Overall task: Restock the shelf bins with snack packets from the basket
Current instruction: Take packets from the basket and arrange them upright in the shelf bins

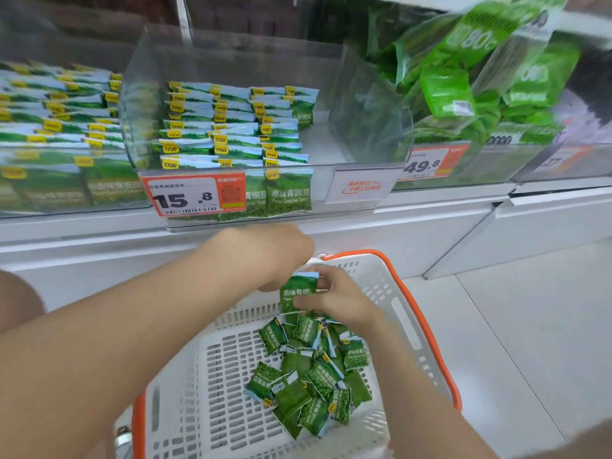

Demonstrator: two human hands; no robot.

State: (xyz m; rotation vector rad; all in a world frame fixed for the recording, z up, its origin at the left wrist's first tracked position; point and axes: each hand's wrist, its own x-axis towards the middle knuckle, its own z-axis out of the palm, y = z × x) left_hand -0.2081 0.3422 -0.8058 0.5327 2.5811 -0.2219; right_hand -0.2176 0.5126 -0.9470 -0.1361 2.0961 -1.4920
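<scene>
Left hand (281, 260) and right hand (342, 301) of yours grip one small green pea-snack packet (298, 293) above the white slotted plastic basket (376, 281), where matching packets (309, 379) lie heaped toward the right.

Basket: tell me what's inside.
A loose pile of green pea packets lies on the basket floor; whatever lies under it is covered. The left hand and right hand hold a raised packet above it.

A shop: orange price tags (195, 197) at 10 and 2 o'clock front clear shelf bins (331, 150) of snack packets (212, 127), shopping basket (427, 326) at 6 o'clock.
</scene>
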